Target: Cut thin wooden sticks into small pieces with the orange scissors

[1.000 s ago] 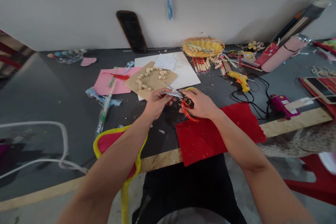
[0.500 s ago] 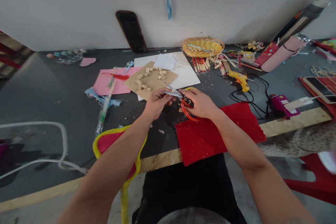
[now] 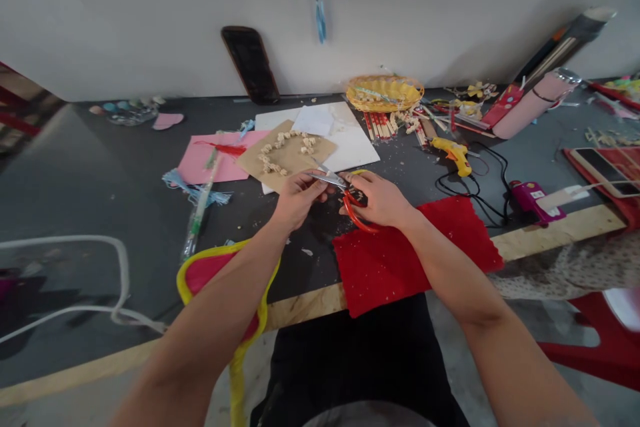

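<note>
My right hand grips a pair of scissors by their red and yellow handles. The blades are parted and point left toward my left hand. That hand is closed in a pinch by the blades, on a small pale piece that is too hidden to name. Just beyond my fingers, a brown card bears a curved row of small pale beige pieces. A white board lies under the card. Below my right wrist, a red felt cloth is spread at the table's front edge.
A yellow glue gun with a black cord lies right of my hands. Behind it stand a yellow basket and a pink bottle. Pink paper and blue tassels lie left. A phone leans on the wall.
The view has shifted slightly. Both hands and the scissors keep nearly the same pose, with the blades still beside my left fingertips.
</note>
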Motion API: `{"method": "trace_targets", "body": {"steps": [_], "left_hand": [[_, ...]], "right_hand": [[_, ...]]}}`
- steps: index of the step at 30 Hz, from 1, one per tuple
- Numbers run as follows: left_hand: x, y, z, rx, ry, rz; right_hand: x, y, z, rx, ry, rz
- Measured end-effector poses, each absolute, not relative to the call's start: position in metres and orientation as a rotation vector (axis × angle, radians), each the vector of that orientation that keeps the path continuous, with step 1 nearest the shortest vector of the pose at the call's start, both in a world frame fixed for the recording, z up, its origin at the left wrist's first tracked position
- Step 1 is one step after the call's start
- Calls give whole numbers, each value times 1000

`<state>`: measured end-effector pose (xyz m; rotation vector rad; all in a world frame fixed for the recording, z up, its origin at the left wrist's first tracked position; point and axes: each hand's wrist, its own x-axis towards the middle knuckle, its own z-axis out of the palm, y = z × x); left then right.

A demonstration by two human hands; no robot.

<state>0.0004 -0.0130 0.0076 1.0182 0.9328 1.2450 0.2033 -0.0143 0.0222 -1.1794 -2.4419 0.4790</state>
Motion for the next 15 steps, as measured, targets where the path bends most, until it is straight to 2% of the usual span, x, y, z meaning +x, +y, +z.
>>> {"method": "trace_targets", "body": {"steps": [15], "left_hand": [[-1,-11,5,1090,1005,1290]], "right_hand": [[206,-14,27,-1223,-2374,477]]}}
